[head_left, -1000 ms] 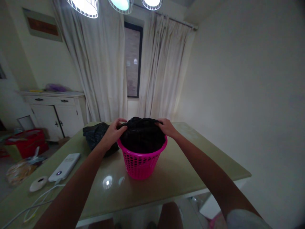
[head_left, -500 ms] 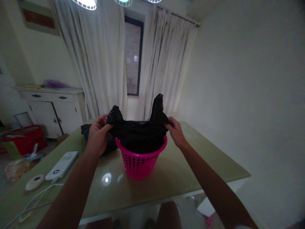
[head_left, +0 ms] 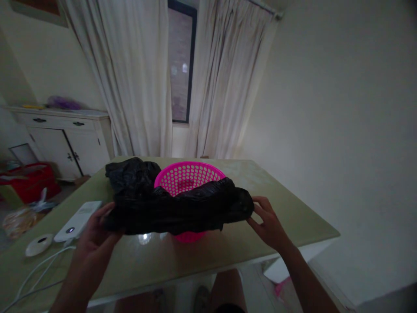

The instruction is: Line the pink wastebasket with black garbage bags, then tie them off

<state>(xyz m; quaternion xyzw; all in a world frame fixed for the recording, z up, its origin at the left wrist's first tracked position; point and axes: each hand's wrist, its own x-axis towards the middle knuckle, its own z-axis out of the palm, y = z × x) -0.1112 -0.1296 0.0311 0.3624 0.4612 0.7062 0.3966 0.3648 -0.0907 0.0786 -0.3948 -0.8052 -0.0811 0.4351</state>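
Note:
A black plastic bag (head_left: 182, 213) is stretched sideways in front of a pink perforated basket (head_left: 187, 168), hiding most of its front wall. My left hand (head_left: 96, 243) grips the bag's left end, fingers closed on it. At the opposite end, my right hand (head_left: 267, 221) pinches the bag between thumb and fingers. The basket stands upright on the table, and its inside shows with no bag in it. Behind the bag's left part lies another dark plastic bundle (head_left: 132, 171); where the two meet is hard to make out.
On the pale green table (head_left: 293, 208), a white power bank (head_left: 78, 221) with white cables (head_left: 42, 265) lies at the left, beside a round white object (head_left: 39, 244). A white cabinet (head_left: 58, 143) and a red bag (head_left: 32, 182) are beyond the table's left side.
Both hands have drawn the black bag up out of the basket and toward me, lower and wider apart. The basket's inside now shows. My view has tilted slightly down.

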